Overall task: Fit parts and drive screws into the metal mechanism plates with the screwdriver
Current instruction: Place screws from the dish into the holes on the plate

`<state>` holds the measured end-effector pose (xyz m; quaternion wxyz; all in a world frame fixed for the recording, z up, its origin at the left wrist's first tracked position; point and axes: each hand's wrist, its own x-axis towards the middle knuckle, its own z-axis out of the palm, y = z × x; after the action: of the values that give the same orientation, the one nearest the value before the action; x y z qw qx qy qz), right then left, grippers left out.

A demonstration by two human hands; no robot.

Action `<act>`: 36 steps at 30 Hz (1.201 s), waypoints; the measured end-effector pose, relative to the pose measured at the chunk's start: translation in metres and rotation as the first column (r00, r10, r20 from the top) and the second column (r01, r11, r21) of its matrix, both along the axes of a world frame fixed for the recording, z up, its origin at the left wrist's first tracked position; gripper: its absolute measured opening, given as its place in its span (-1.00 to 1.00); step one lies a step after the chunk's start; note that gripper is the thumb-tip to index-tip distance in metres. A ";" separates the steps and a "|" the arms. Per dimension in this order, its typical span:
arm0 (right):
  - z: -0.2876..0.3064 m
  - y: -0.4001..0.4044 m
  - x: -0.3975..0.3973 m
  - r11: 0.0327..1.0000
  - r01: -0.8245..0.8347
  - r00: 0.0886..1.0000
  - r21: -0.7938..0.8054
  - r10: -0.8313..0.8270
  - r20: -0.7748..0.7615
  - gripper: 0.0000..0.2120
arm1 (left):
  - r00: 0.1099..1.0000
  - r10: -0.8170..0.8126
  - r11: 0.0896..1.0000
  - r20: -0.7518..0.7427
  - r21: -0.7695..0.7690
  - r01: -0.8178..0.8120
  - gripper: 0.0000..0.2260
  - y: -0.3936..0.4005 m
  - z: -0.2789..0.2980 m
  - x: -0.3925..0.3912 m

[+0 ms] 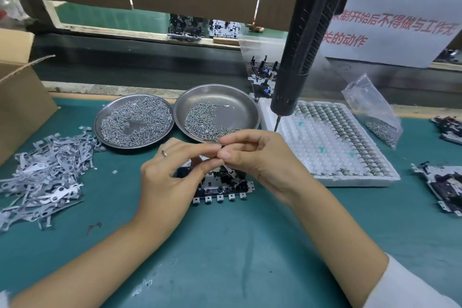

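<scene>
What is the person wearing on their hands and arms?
No gloves. The left hand has a thin silvery ring on one finger. The right hand shows no ring. The forearms are uncovered, and a white sleeve starts further up the right arm.

Two round steel dishes of screws, one screwdriver, two hands.

The desk is wearing a matt teal mat, scuffed in spots. Two round dishes are gleaming as smooth brushed steel, and the screws heaped in them are glinting. The screwdriver is showing matt black plastic. The tray is looking like white foam, the bag like clear glossy plastic, the box like dull brown cardboard.
</scene>
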<state>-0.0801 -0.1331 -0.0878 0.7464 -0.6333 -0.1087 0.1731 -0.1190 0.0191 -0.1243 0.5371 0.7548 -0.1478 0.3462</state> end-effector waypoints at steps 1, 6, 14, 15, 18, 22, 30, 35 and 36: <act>0.002 -0.003 0.002 0.999 -0.043 0.999 -0.032 0.043 0.006 -0.80 | 1.000 -0.007 0.999 0.018 0.032 0.006 -0.83 -0.001 0.000 -0.001; 0.024 -0.029 0.005 0.930 -0.187 0.976 -0.317 0.214 0.051 -0.83 | 1.000 -0.026 0.997 -0.002 0.069 0.026 -0.82 0.001 -0.002 0.000; 0.023 -0.142 0.048 0.206 0.634 0.773 -0.745 -0.158 0.614 -0.67 | 0.981 -0.047 0.984 -0.186 -0.176 0.014 -0.84 0.005 -0.007 0.006; 0.018 -0.149 0.051 0.182 0.610 0.793 -0.771 -0.143 0.593 -0.63 | 0.979 -0.053 0.982 -0.197 -0.191 0.014 -0.84 0.005 -0.007 0.007; 0.009 -0.157 0.058 0.122 0.568 0.823 -0.814 -0.062 0.565 -0.57 | 0.977 -0.056 0.979 -0.206 -0.206 0.013 -0.87 0.006 -0.008 0.009; 0.005 -0.156 0.060 0.057 0.607 0.795 -0.793 -0.025 0.607 -0.55 | 0.971 -0.068 0.975 -0.228 -0.220 0.017 -0.90 0.006 -0.009 0.010; 0.008 -0.158 0.057 0.033 0.694 0.717 -0.719 0.066 0.694 -0.68 | 0.964 -0.107 0.965 -0.245 -0.258 0.041 -0.92 0.005 -0.008 0.010; 0.032 -0.125 0.028 0.612 0.386 0.902 -0.690 -0.094 0.421 -0.82 | 0.963 -0.096 0.971 -0.253 -0.237 0.034 -0.93 0.001 -0.004 0.008; 0.034 -0.112 0.020 0.730 0.235 0.950 -0.641 -0.033 0.311 -0.81 | 0.961 -0.101 0.970 -0.258 -0.240 0.037 -0.92 0.001 -0.004 0.007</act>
<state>-0.0600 -0.2449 -0.0535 0.4557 -0.8832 -0.0966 0.0548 -0.1117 0.0198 -0.1280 0.6486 0.7210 -0.0587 0.2368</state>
